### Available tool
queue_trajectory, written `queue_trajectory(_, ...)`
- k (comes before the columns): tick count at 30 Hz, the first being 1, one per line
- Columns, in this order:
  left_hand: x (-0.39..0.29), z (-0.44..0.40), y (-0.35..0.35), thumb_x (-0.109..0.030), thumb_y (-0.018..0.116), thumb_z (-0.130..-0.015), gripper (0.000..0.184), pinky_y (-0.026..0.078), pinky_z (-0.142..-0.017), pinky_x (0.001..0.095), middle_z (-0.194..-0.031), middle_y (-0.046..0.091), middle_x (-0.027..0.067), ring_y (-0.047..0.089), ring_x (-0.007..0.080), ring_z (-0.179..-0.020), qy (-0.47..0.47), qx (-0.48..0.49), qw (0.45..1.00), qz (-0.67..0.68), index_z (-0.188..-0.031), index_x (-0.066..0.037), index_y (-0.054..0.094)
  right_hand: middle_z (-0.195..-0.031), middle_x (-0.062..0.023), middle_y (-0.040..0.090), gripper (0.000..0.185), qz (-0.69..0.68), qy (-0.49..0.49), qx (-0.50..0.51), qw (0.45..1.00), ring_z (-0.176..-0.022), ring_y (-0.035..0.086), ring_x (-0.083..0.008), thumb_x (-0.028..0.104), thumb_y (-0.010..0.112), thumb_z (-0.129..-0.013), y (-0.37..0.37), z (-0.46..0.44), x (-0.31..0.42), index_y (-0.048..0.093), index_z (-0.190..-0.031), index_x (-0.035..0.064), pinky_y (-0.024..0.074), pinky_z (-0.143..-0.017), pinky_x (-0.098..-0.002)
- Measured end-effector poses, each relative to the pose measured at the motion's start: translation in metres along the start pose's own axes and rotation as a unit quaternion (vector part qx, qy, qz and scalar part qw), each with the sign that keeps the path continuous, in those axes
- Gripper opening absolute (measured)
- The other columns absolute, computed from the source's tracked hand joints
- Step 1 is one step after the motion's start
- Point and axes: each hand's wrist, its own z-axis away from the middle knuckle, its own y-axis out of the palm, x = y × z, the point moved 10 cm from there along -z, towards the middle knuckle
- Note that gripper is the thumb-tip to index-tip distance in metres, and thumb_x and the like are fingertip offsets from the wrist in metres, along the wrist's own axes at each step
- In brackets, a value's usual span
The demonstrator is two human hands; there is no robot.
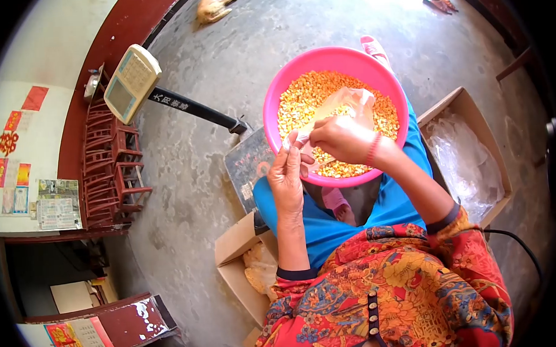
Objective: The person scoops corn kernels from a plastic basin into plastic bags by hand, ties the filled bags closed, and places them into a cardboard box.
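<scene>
A pink basin (272, 90) full of yellow corn kernels (305, 96) stands in front of my knees. Over the kernels hangs a clear plastic bag (354, 102), its gathered end between my hands. My left hand (287, 167) is at the basin's near left rim, its fingers pinched on the bag's end. Just right of it, above the kernels, my right hand (341, 140) is closed on the bag too, with a red band round the wrist. What lies inside the bag is hard to make out.
A platform scale (237, 166) with a display (132, 84) stands left of the basin. A cardboard box of plastic bags (466, 159) is at my right, another box (242, 286) at my left. Stacked red chairs (107, 165) line the wall. A dog (213, 6) lies ahead.
</scene>
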Motion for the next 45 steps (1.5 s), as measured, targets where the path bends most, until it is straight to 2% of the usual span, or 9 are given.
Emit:
queue_trajectory(6,0.0,-0.001,-0.004,-0.016,0.046,-0.093,0.032,0.041,-0.052,0.0169,-0.106,0.062,0.0132,0.055,0.0055,-0.065,0.007,-0.004,1.0,-0.015,-0.121,-0.002,0.051,-0.08,-0.0115,0.065,0.011,0.183,0.087,0.059,0.977,-0.074,0.064,-0.0245,0.013,0.057,-0.074,0.095,-0.036,-0.079,0.066,-0.078,0.0084,0.0487,-0.065,-0.033)
queue_trajectory(12,0.018,-0.011,0.002,-0.014,0.046,-0.093,0.034,0.045,-0.058,0.0186,-0.109,0.06,0.0135,0.055,0.0059,-0.067,-0.025,-0.002,1.0,0.008,-0.125,-0.003,0.047,-0.12,-0.0177,0.049,0.031,0.15,0.123,0.06,0.979,-0.117,0.043,-0.0328,0.026,0.051,-0.081,0.1,-0.012,-0.075,0.057,-0.107,0.0083,0.0268,-0.095,-0.0565)
queue_trajectory(17,0.022,-0.014,0.011,-0.011,0.047,-0.093,0.039,0.048,-0.064,0.018,-0.1,0.062,0.0075,0.054,0.0047,-0.07,-0.026,0.007,1.0,0.017,-0.129,0.002,0.04,-0.096,-0.0197,0.061,0.03,0.027,0.17,0.096,0.98,-0.093,0.059,-0.031,0.029,0.055,-0.08,0.095,-0.008,-0.088,0.06,-0.098,0.0054,0.0458,-0.08,-0.0406)
queue_trajectory(22,0.025,-0.017,0.002,-0.009,0.046,-0.092,0.042,0.048,-0.065,0.0206,-0.11,0.058,0.0111,0.054,0.006,-0.07,-0.017,-0.001,0.999,0.034,-0.133,-0.002,0.036,-0.1,-0.0184,0.061,0.04,0.015,0.145,0.068,0.987,-0.096,0.058,-0.0327,0.036,0.055,-0.079,0.101,-0.01,-0.111,0.057,-0.111,0.0105,0.0447,-0.082,-0.0404)
queue_trajectory(24,0.024,-0.02,-0.001,-0.008,0.045,-0.092,0.043,0.049,-0.066,0.0226,-0.114,0.057,0.0129,0.055,0.0072,-0.07,-0.015,-0.002,1.0,0.027,-0.134,-0.004,0.035,-0.097,-0.0209,0.061,0.054,-0.11,0.285,0.082,0.949,-0.096,0.057,-0.034,0.042,0.055,-0.079,0.113,0.0,-0.144,0.052,-0.121,0.0086,0.0422,-0.087,-0.0403)
queue_trajectory(26,0.023,-0.023,0.001,-0.008,0.045,-0.092,0.048,0.05,-0.066,0.023,-0.116,0.056,0.0111,0.056,0.008,-0.071,-0.023,0.004,0.999,0.039,-0.137,-0.006,0.029,-0.094,-0.0164,0.062,0.061,-0.115,0.272,0.071,0.953,-0.085,0.061,-0.0286,0.046,0.056,-0.079,0.113,-0.004,-0.154,0.046,-0.127,0.0099,0.0481,-0.073,-0.0402)
queue_trajectory(28,0.025,-0.026,0.006,-0.009,0.045,-0.092,0.049,0.049,-0.065,0.0224,-0.118,0.055,0.0104,0.055,0.0087,-0.069,-0.033,0.005,0.998,0.053,-0.138,-0.005,0.026,-0.089,-0.0104,0.062,0.059,-0.337,0.432,0.09,0.831,-0.069,0.06,-0.0186,0.043,0.058,-0.08,0.114,0.019,-0.154,0.046,-0.126,0.0079,0.0474,-0.052,-0.0334)
queue_trajectory(37,0.076,-0.039,-0.009,-0.014,0.049,-0.091,0.057,0.05,-0.06,0.0237,-0.117,0.052,0.0077,0.059,0.0147,-0.072,-0.1,-0.049,0.983,0.149,-0.139,-0.009,0.02,-0.073,-0.0009,0.053,0.022,-0.629,0.268,0.016,0.73,-0.053,0.047,-0.006,0.031,0.054,-0.087,0.054,-0.024,-0.099,0.057,-0.089,0.0086,0.0339,-0.038,-0.0174)
queue_trajectory(45,0.075,-0.025,-0.005,-0.014,0.047,-0.092,0.058,0.048,-0.056,0.0199,-0.12,0.054,0.0101,0.059,0.0105,-0.066,-0.119,-0.026,0.983,0.137,-0.14,-0.01,0.017,-0.079,-0.004,0.059,0.029,-0.564,0.238,-0.158,0.775,-0.06,0.055,-0.0112,0.033,0.058,-0.085,-0.023,-0.075,-0.141,0.06,-0.095,0.0052,0.0448,-0.047,-0.0239)
